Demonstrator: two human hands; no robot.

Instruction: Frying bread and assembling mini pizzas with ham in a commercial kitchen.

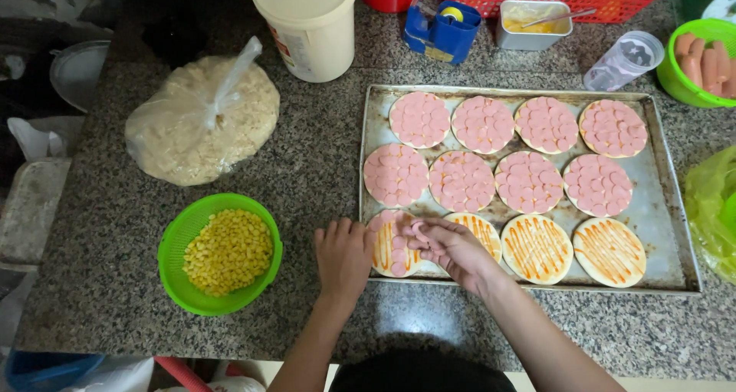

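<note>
Left hand (pixel 343 255): lying palm down at the near left corner of the baking tray (pixel 665 231), fingers together and flat, tips touching the edge of the small round dough base (pixel 392 248) in that corner. It is gripping nothing.

Right hand (pixel 452 248): reaching in from the right over the same base, fingers curled together and pinching pink sausage slices (pixel 420 231). How many slices it is holding cannot be told.

Dough base under the hands: sitting in the tray's near row, leftmost place, striped with orange sauce and partly covered with sausage slices.

Just to the right of the right hand: three more sauced bases (pixel 571 248) lying in the same row, bare of sausage; the nearest one is partly hidden by the right hand.

Beyond the hands: eight bases fully covered with sausage slices (pixel 506 150), sitting in two rows of four.

To the left of the left hand, off the tray: a green bowl of corn kernels (pixel 222 252) standing on the speckled stone counter (pixel 322 162).

Further beyond that bowl: a knotted clear bag of pale shredded food (pixel 201 123) and a cream bucket (pixel 308 25).

Far right, beyond the tray: a green bowl of whole sausages (pixel 701 60), a clear plastic cup lying tilted (pixel 625 60), a metal tub with a spoon (pixel 534 22).
</note>
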